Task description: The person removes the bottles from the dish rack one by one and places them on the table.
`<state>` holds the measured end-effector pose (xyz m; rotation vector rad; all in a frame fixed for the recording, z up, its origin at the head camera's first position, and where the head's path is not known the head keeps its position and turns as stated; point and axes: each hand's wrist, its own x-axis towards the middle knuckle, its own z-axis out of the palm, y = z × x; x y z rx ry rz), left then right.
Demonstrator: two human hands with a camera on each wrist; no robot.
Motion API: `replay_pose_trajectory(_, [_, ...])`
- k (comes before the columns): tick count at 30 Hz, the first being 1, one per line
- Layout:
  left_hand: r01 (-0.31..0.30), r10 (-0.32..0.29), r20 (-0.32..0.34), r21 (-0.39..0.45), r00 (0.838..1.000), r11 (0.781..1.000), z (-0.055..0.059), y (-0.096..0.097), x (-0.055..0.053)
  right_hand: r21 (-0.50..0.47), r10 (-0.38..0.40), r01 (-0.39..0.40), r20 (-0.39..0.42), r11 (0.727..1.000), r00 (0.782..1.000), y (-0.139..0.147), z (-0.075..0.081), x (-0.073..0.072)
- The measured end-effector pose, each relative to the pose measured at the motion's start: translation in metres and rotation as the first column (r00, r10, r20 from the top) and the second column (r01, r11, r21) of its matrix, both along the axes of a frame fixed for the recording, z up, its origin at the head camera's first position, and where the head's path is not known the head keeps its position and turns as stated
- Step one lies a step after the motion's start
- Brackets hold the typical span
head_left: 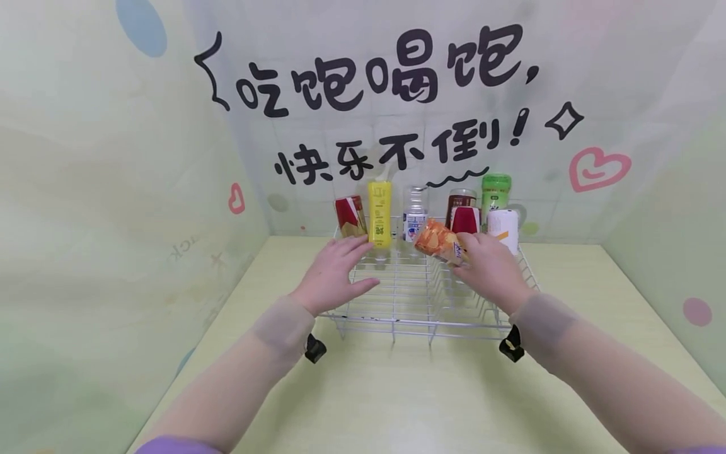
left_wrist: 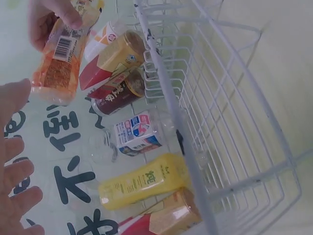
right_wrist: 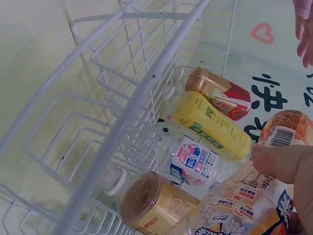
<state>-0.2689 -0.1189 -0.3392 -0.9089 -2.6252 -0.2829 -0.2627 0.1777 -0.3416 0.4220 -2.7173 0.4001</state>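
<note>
the rack [head_left: 392, 321] is reached over from both sides: at its left the left hand [head_left: 334, 271] is held spread and empty; above its right half the orange bottle [head_left: 433, 241] is gripped by the right hand [head_left: 492, 271], the nearer, and held tilted, its long axis slanted, the free end pointed toward the rack's left.

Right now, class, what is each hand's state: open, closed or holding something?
Left hand: open, holding nothing.
Right hand: holding the orange-labelled bottle.
</note>
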Motion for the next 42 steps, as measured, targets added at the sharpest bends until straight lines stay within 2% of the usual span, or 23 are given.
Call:
replay_pose_trajectory(7, [-0.019, 0.009, -0.095, -0.110, 0.995, 0.994, 0.005, 0.025, -0.001, 0.120, 0.087, -0.077, -0.077, 0.990, 0.993, -0.014, -0.002, 0.002])
replay_pose_trajectory(14, [-0.043, 0.012, -0.156, -0.198, 0.988, 0.979, 0.000, 0.038, -0.004, 0.208, 0.135, -0.110, -0.111, 0.972, 0.985, -0.026, -0.005, 0.001])
replay_pose_trajectory(22, [-0.074, 0.031, -0.175, -0.243, 0.984, 0.967, -0.007, 0.045, -0.009, 0.278, 0.169, -0.123, -0.147, 0.953, 0.975, -0.038, -0.009, 0.000])
replay_pose_trajectory(26, [-0.085, 0.037, -0.185, -0.258, 0.982, 0.962, -0.011, 0.047, -0.012, 0.281, 0.206, -0.147, -0.194, 0.948, 0.959, -0.043, -0.011, 0.000])
replay_pose_trajectory(29, [-0.078, 0.025, -0.209, -0.250, 0.978, 0.965, -0.013, 0.049, -0.013, 0.280, 0.211, -0.149, -0.206, 0.949, 0.956, -0.048, -0.011, 0.002])
replay_pose_trajectory(32, [-0.066, 0.015, -0.214, -0.233, 0.977, 0.970, -0.013, 0.050, -0.013, 0.286, 0.209, -0.141, -0.225, 0.948, 0.952, -0.053, -0.011, 0.004])
replay_pose_trajectory(36, [-0.058, 0.010, -0.217, -0.216, 0.976, 0.975, -0.012, 0.049, -0.013, 0.307, 0.217, -0.124, -0.291, 0.944, 0.932, -0.056, -0.015, 0.003])
replay_pose_trajectory(42, [-0.026, -0.017, -0.258, -0.163, 0.966, 0.986, -0.013, 0.045, -0.014, 0.343, 0.224, -0.099, -0.346, 0.934, 0.911, -0.056, -0.017, 0.002])
